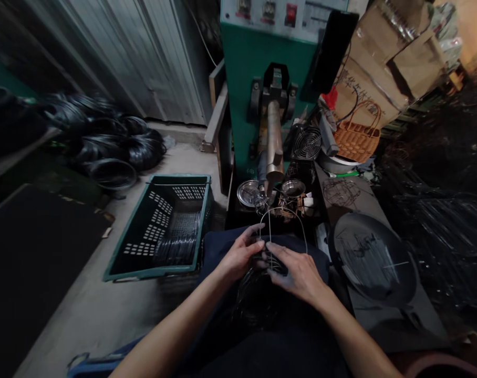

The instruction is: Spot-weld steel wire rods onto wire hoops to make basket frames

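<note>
Over my lap, both hands are closed near a thin wire hoop [288, 208], with a straight wire [270, 227] standing upright across it. My left hand [241, 253] grips the hoop's left side between thumb and fingers. Close beside it, the fingers of my right hand [297, 269] pinch at the lower part of the straight wire. A bunch of dark wire rings [258, 294] lies on my lap below the hands, partly hidden by them. Just beyond the hoop is the metal electrode arm [275, 142] of a green machine [240, 105], which looks like a spot welder.
A green plastic crate [122, 262] holding dark wire pieces stands on the floor to the left. Coils of black wire [132, 144] lie behind it. On the right, a black pan [341, 241] holds thin wire rods. A wicker basket [356, 139] and cardboard boxes [380, 58] are farther back.
</note>
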Demonstrator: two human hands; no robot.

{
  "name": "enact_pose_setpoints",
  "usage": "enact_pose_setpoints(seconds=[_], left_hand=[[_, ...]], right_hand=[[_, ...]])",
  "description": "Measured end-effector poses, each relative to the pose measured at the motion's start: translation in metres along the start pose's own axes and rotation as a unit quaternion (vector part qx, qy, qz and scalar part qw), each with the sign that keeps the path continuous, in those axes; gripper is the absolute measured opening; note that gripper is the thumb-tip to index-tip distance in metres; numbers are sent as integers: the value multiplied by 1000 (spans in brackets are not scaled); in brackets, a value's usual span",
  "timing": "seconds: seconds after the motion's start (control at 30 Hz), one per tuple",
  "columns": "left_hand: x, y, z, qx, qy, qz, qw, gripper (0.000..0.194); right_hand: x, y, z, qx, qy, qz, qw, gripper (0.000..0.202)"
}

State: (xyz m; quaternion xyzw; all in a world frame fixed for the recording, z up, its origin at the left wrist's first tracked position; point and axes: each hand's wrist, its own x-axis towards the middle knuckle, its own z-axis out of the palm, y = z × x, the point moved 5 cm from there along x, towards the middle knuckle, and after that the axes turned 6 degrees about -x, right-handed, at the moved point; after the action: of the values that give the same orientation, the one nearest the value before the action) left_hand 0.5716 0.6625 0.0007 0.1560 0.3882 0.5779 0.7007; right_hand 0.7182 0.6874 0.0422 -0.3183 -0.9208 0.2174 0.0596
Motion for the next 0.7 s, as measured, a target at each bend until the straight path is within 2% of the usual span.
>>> enact_pose_setpoints(seconds=[0.43,0.7], left_hand=[[8,11,7,-25,-13,25,999,64],[11,15,12,-29,-20,35,999,60]], right_hand=[[9,2,-16,4,18,-22,1000,68],[12,4,-22,1,29,-38,999,65]])
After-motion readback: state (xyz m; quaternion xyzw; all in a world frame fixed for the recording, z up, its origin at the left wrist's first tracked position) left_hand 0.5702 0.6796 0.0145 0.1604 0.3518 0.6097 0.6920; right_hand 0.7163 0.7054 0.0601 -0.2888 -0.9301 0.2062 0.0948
